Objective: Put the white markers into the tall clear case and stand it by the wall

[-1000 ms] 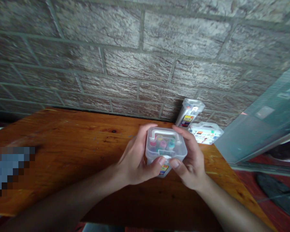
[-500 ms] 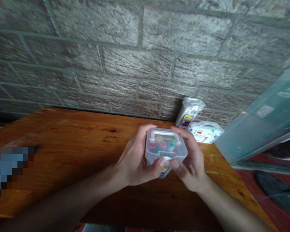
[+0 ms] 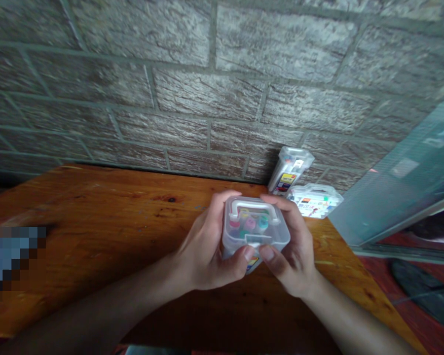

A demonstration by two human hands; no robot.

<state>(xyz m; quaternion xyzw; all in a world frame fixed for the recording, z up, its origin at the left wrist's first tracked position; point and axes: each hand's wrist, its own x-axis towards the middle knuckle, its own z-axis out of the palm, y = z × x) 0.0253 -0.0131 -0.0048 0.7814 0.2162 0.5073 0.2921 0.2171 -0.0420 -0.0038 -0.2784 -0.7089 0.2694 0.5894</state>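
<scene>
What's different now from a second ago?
The clear, squarish plastic box seems tipped slightly toward the person, showing less of its yellow-and-blue front label. The left hand and right hand still hold it. The tall clear plastic container and clear plastic handled case stayed put.

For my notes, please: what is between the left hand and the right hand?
The head view shows a clear lidded box between left hand and right hand.

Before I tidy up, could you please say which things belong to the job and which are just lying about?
In hand:
- squarish clear plastic box, between left hand and right hand
- multicoloured round pieces inside

Standing by:
- tall clear plastic container
- wide clear plastic case
</scene>
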